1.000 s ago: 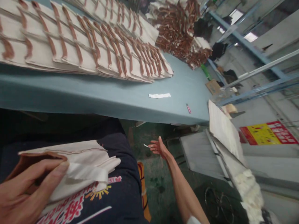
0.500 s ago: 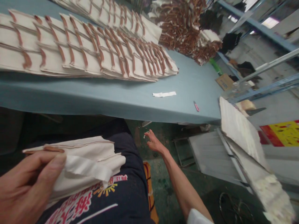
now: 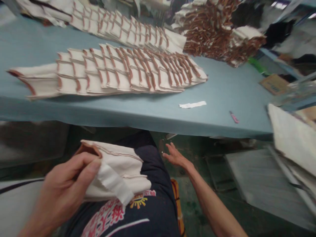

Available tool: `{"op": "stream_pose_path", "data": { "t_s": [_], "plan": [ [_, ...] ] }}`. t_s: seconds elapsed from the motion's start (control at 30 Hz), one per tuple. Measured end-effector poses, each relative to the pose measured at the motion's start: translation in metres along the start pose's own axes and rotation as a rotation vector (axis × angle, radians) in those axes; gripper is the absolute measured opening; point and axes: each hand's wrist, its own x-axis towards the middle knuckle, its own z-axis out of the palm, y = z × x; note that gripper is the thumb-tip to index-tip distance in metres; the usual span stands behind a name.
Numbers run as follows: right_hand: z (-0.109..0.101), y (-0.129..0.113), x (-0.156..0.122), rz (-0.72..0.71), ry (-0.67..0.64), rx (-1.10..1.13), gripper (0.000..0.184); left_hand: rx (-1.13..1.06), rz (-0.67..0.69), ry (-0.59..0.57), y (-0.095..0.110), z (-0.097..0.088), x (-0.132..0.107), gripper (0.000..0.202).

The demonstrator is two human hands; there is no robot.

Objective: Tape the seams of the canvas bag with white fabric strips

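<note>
My left hand (image 3: 70,184) pinches a cream cloth piece (image 3: 123,156) with brown edging, its thumb on top. A white strip (image 3: 115,182) hangs from under that thumb, lying across the cloth. The piece rests over a dark printed apron (image 3: 158,200) on my lap. Out past my knee, below the table edge, my right hand (image 3: 176,156) is stretched over the floor with its fingers spread. Tiny white specks show by its fingertips; whether they touch the skin I cannot tell.
Overlapping cream pieces with brown edges (image 3: 118,74) lie in rows on the blue table (image 3: 153,113). A loose white strip (image 3: 192,104) and a small pink tool (image 3: 234,117) lie near its front. Behind is a brown-and-cream heap (image 3: 209,29); cardboard sheets (image 3: 291,138) stand at right.
My right hand's fingers have spread apart; a white thread at them earlier is no longer there. My left hand has lifted and tilted the cloth piece. The view has shifted left.
</note>
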Motion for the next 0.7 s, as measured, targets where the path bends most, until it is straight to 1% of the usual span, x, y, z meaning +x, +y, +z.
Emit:
{"op": "stream_pose_path", "data": {
  "t_s": [0.03, 0.07, 0.13, 0.23, 0.33, 0.37, 0.4, 0.47, 0.5, 0.57, 0.63, 0.7],
  "plan": [
    [0.002, -0.009, 0.000, -0.045, -0.011, 0.008, 0.063, -0.004, 0.003, 0.015, 0.006, -0.001, 0.003, 0.039],
    [0.004, -0.020, -0.001, -0.096, -0.013, 0.022, 0.065, -0.040, 0.006, 0.015, 0.009, -0.003, 0.006, 0.043],
    [0.009, -0.047, -0.003, -0.223, -0.021, 0.061, 0.060, -0.096, 0.012, 0.008, 0.008, -0.008, 0.011, 0.048],
    [0.015, -0.097, -0.014, -0.397, -0.047, 0.115, 0.045, -0.147, 0.003, -0.011, 0.001, -0.017, 0.015, 0.055],
    [0.021, -0.151, -0.030, -0.570, -0.085, 0.180, 0.043, -0.215, -0.024, -0.083, 0.003, -0.023, 0.017, 0.059],
    [0.022, -0.167, -0.036, -0.668, -0.107, 0.208, 0.042, -0.234, -0.040, -0.117, 0.005, -0.025, 0.017, 0.062],
    [0.023, -0.183, -0.041, -0.795, -0.146, 0.250, 0.043, -0.259, -0.062, -0.145, 0.007, -0.026, 0.018, 0.067],
    [0.024, -0.210, -0.049, -0.999, -0.245, 0.332, 0.047, -0.346, -0.112, -0.202, 0.010, -0.030, 0.018, 0.080],
    [0.024, -0.222, -0.051, -1.069, -0.304, 0.362, 0.050, -0.398, -0.134, -0.238, 0.011, -0.033, 0.018, 0.087],
    [0.023, -0.244, -0.055, -1.142, -0.408, 0.402, 0.061, -0.459, -0.161, -0.273, 0.012, -0.040, 0.016, 0.094],
    [0.023, -0.262, -0.057, -1.196, -0.483, 0.423, 0.072, -0.413, -0.161, -0.219, 0.011, -0.049, 0.014, 0.087],
    [0.023, -0.278, -0.058, -1.256, -0.511, 0.417, 0.077, -0.314, -0.142, -0.101, 0.011, -0.058, 0.011, 0.072]
  ]
}}
